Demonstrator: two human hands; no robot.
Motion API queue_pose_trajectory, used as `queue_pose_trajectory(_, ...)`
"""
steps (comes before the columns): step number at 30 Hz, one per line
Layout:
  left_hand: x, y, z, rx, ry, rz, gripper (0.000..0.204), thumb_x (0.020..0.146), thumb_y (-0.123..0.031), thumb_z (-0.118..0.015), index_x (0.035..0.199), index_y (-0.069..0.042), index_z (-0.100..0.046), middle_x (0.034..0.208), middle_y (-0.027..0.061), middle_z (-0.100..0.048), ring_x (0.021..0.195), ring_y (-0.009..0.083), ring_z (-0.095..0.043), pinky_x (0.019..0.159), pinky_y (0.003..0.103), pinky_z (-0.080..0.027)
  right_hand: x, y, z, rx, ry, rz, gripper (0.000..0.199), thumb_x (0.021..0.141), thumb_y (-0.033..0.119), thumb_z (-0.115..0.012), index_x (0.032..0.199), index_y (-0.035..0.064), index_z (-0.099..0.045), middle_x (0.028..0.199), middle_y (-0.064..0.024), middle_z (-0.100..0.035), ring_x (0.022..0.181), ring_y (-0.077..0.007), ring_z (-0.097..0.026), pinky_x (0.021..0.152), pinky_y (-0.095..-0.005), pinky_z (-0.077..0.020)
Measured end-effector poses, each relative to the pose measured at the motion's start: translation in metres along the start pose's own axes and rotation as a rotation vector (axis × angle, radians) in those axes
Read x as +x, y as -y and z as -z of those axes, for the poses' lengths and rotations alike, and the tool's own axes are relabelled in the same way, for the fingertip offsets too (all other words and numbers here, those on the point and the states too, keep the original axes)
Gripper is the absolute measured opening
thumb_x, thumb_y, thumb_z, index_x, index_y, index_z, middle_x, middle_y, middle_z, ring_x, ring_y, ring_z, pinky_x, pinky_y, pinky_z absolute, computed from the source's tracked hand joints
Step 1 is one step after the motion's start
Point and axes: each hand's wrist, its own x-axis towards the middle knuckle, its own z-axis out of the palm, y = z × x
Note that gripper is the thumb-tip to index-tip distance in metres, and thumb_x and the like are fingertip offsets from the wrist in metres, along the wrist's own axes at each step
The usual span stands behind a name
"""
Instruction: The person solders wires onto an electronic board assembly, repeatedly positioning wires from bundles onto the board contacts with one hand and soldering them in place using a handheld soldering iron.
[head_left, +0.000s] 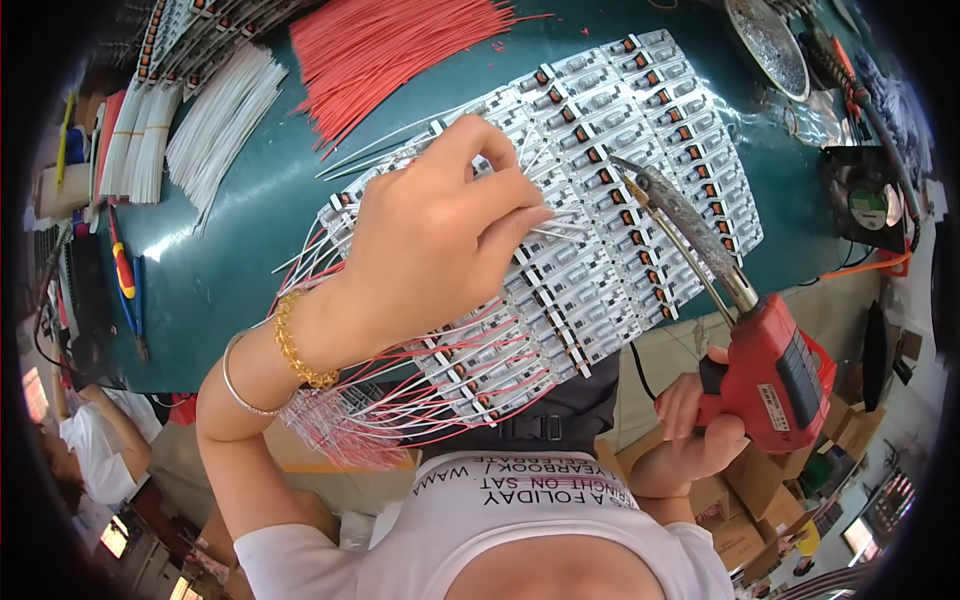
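Note:
My left hand [440, 235] is closed in a pinch on several thin white wires [562, 228], just above a large panel of small circuit boards [610, 120]. Rows of small parts with orange and black pieces run across the panel. Red and white wires [470, 350] are attached along its near left side and hang in a bundle over the table edge. At the right, my right hand [700, 425] grips a red soldering gun [775, 375]. The gun's dark tip [625, 163] points left over the boards; whether it touches them I cannot tell.
On the green table [230, 300] lie a pile of red wires [390, 55] and white wires [225, 125]. A screwdriver [122, 262] is at the left. A metal dish [768, 48] stands at the far right, with a small fan [862, 200] nearer. Another person [105, 450] sits at lower left.

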Motion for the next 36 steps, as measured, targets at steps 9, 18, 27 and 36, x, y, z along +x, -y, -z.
queue_pose_trajectory(9, -0.004, -0.006, -0.009, -0.069, 0.014, 0.116, 0.011, 0.074, 0.002, -0.068, 0.078, 0.001, -0.058, 0.084, 0.0089, -0.057, 0.070, 0.0180, -0.057, 0.058, 0.027, -0.046, -0.005, -0.006, 0.012, 0.013, -0.002, 0.000, 0.081, 0.083, 0.057, -0.058, 0.123, -0.0104, -0.040, 0.046, 0.0009, -0.044, 0.036, -0.0093, -0.041, 0.040, -0.0229, -0.0363)
queue_pose_trajectory(18, -0.004, -0.006, -0.013, -0.023, 0.001, 0.110, 0.011, 0.074, 0.003, -0.068, 0.076, 0.001, -0.057, 0.081, 0.0097, -0.057, 0.070, 0.0200, -0.058, 0.059, 0.027, -0.047, -0.005, -0.002, 0.004, -0.030, 0.005, -0.056, 0.074, 0.080, 0.056, -0.062, 0.112, -0.0091, -0.045, 0.047, -0.0001, -0.046, 0.038, -0.0109, -0.043, 0.041, -0.0244, -0.0390)
queue_pose_trajectory(27, -0.005, -0.007, -0.014, 0.005, -0.022, 0.098, 0.012, 0.073, 0.002, -0.068, 0.076, 0.001, -0.057, 0.080, 0.0101, -0.057, 0.068, 0.0221, -0.058, 0.058, 0.029, -0.047, -0.004, 0.000, 0.005, -0.003, 0.017, -0.009, 0.073, 0.083, 0.054, -0.061, 0.114, -0.0102, -0.044, 0.046, -0.0002, -0.044, 0.035, -0.0099, -0.040, 0.038, -0.0232, -0.0360)
queue_pose_trajectory(36, -0.004, -0.006, -0.015, 0.004, -0.022, 0.103, 0.011, 0.074, 0.001, -0.068, 0.076, 0.001, -0.057, 0.080, 0.0102, -0.057, 0.069, 0.0228, -0.058, 0.060, 0.030, -0.047, -0.015, -0.012, 0.011, 0.047, -0.030, -0.109, 0.073, 0.084, 0.052, -0.059, 0.116, -0.0109, -0.043, 0.049, -0.0009, -0.046, 0.038, -0.0100, -0.042, 0.041, -0.0229, -0.0361)
